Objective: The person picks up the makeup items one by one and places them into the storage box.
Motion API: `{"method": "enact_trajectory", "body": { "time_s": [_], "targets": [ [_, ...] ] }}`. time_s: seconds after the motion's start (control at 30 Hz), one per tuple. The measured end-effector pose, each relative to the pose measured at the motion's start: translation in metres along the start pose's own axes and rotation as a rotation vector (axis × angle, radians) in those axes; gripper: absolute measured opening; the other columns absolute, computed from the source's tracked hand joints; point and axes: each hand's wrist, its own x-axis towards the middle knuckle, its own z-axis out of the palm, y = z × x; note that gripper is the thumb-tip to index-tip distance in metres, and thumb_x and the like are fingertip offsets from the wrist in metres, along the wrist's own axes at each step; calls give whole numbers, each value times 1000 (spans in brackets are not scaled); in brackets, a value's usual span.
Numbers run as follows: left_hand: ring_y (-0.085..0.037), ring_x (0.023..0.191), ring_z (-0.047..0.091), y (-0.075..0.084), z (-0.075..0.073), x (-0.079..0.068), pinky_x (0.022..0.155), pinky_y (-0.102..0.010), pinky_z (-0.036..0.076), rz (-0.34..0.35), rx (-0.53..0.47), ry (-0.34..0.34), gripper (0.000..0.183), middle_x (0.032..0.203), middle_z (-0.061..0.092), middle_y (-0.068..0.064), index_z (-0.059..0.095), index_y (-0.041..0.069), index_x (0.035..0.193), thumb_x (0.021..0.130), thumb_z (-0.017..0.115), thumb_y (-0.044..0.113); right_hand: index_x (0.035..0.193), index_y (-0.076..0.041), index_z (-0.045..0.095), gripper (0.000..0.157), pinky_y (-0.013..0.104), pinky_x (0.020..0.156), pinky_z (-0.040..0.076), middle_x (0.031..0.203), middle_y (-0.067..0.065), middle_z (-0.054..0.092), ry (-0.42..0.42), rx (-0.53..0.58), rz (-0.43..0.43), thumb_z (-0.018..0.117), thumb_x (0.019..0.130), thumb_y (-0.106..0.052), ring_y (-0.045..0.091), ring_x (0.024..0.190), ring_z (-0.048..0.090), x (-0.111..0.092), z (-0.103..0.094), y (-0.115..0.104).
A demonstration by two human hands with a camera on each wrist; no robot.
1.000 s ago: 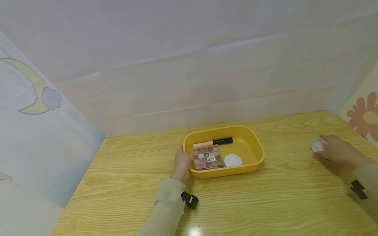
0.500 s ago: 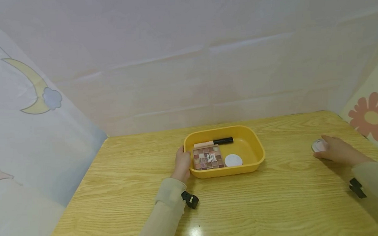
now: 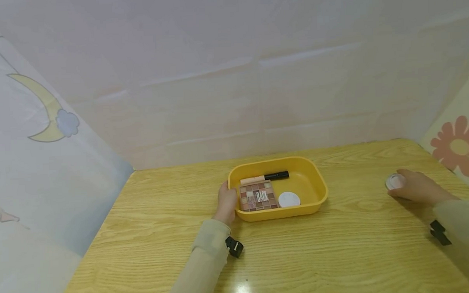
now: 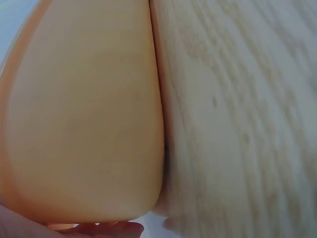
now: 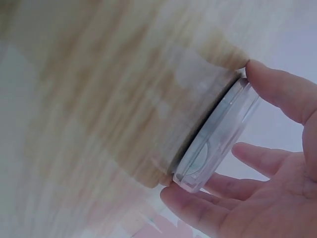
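A yellow plastic bin [image 3: 305, 185] stands on the wooden table. My left hand [image 3: 225, 205] grips its left end, thumb over the rim; in the left wrist view the bin's outer wall [image 4: 84, 114] fills the left half, with fingertips [image 4: 106, 229] at the bottom edge. Inside the bin are an eyeshadow palette [image 3: 258, 196] marked "BACK", a pink tube with a black cap [image 3: 276, 175] and a white round disc [image 3: 289, 199]. Far to the right, my right hand [image 3: 420, 187] holds a round flat clear-lidded case [image 5: 213, 136] by its edges, thumb on one side and fingers opposite, right at the tabletop.
The wooden table [image 3: 350, 250] reaches back to a pale cloth backdrop [image 3: 216, 78]. A side cloth with a moon print [image 3: 43, 101] hangs on the left, another with a red flower [image 3: 459, 145] on the right. Black straps are on both wrists.
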Motion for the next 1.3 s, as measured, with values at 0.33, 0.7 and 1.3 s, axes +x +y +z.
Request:
{"method": "enact_trajectory", "body": {
  "time_s": [0.33,0.7,1.3],
  "targets": [
    [-38,133,38,5,-1,-2,111,-50,32,10,58,-2,51,140,45,-24,38,-8,142,91,34,-11,120,35,33,72,69,78,42,111,53,43,29,11,25,69,83,-16,66,98,46,-5,1,-4],
    [-39,139,29,1,1,0,113,-50,27,35,41,19,59,152,31,-22,27,-4,150,92,27,-14,121,32,33,74,71,82,40,115,54,40,29,13,26,71,83,-18,67,101,43,-11,1,-15],
    [-39,138,31,0,4,-2,113,-50,28,67,-13,63,60,151,33,-24,30,-6,148,90,27,-18,119,32,36,72,69,80,42,111,53,44,47,25,-15,76,79,-13,65,99,46,-18,-2,-49]
  ]
}}
